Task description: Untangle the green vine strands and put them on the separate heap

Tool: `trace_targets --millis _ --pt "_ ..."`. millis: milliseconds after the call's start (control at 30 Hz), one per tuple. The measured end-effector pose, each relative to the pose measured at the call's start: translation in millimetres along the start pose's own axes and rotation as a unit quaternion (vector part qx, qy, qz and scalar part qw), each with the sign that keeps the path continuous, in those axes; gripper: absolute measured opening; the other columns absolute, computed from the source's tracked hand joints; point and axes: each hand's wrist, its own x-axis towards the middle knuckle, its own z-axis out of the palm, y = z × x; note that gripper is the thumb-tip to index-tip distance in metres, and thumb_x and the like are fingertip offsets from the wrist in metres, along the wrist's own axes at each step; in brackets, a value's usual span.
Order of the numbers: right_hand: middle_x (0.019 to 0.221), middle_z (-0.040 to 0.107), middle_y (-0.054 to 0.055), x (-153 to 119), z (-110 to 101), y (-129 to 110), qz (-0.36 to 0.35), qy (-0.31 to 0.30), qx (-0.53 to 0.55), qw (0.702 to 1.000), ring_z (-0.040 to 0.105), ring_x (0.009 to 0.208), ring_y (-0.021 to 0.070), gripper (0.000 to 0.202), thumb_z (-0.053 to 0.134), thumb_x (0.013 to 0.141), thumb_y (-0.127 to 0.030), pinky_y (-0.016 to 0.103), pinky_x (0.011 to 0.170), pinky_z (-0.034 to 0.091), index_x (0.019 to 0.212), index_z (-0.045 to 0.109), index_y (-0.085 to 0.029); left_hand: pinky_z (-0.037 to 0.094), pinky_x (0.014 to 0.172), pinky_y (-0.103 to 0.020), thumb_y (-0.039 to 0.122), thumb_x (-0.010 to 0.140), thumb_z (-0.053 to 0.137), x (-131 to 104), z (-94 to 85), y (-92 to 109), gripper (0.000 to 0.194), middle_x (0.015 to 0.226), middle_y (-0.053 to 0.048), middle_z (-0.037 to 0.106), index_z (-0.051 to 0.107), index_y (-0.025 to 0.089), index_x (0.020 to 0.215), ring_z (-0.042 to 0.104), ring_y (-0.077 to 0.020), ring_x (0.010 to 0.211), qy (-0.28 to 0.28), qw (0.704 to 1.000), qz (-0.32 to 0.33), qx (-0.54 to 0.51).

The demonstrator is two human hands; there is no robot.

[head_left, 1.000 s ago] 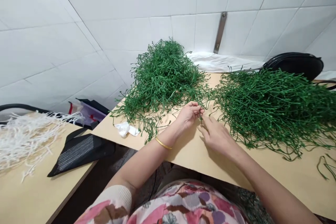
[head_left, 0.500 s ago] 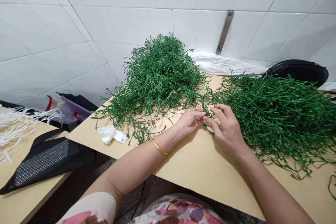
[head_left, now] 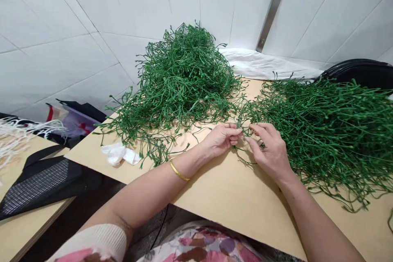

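Note:
Between my hands runs a thin dark-green cord (head_left: 245, 161), one strand of which hangs in a curve onto the table. My left hand (head_left: 225, 139), with a gold bangle at the wrist, pinches green cord between thumb and forefinger. Close beside it on the right is my right hand (head_left: 270, 151), its fingers curled, the thumb slightly apart from the forefinger. Some green cord shows at its fingertips and inside its curl. A tall pile of knotted-end green cords (head_left: 184, 73) stands behind my left hand. A second, longer heap of such cords (head_left: 331, 131) spreads to the right.
Crumpled white tissue (head_left: 119, 154) lies near the left part of the wooden table (head_left: 221, 196). Another table bears white strands (head_left: 21, 135) and a black mesh piece (head_left: 37, 190). Along the tiled wall are white cloth (head_left: 267, 65), a metal bracket (head_left: 270, 18) and a black rounded case (head_left: 356, 71).
The view has tipped slightly down and shifted to the right. My hands stay together at the cord; a strand below them now hangs in a wider curve.

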Motion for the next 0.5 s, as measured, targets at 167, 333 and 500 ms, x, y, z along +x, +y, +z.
trace_targets --millis 167,333,500 --pt "0.103 0.053 0.011 -1.7 -5.8 -0.1 -0.016 0.056 -0.004 0.998 0.053 0.096 0.0231 0.033 0.051 0.079 -0.019 0.037 0.079 0.043 0.112 0.055 -0.022 0.023 0.041 -0.016 0.004 0.058 0.065 0.9 -4.2 6.4 0.024 0.048 0.006 0.041 0.043 0.014 0.061 0.033 -0.0019 0.039 0.037 0.997 0.041 0.045" --pt "0.101 0.052 0.009 -2.6 -5.8 1.2 -0.050 0.046 -0.014 0.998 0.052 0.088 0.0198 0.030 0.049 0.079 -0.014 0.034 0.076 0.042 0.107 0.057 -0.022 0.020 0.041 -0.015 0.006 0.061 0.063 -2.0 -3.2 9.8 0.023 0.048 0.006 0.041 0.042 0.015 0.062 0.031 -0.0014 0.038 0.035 0.994 0.072 0.071" --pt "0.103 0.051 0.010 -1.6 1.3 0.9 -0.063 -0.007 -0.059 0.996 0.048 0.088 0.0207 0.026 0.049 0.080 -0.020 0.035 0.074 0.038 0.105 0.058 -0.021 0.017 0.040 -0.015 0.008 0.060 0.065 -4.5 -1.1 7.2 0.023 0.046 0.007 0.038 0.043 0.015 0.063 0.029 -0.0011 0.038 0.019 0.994 0.062 0.082"
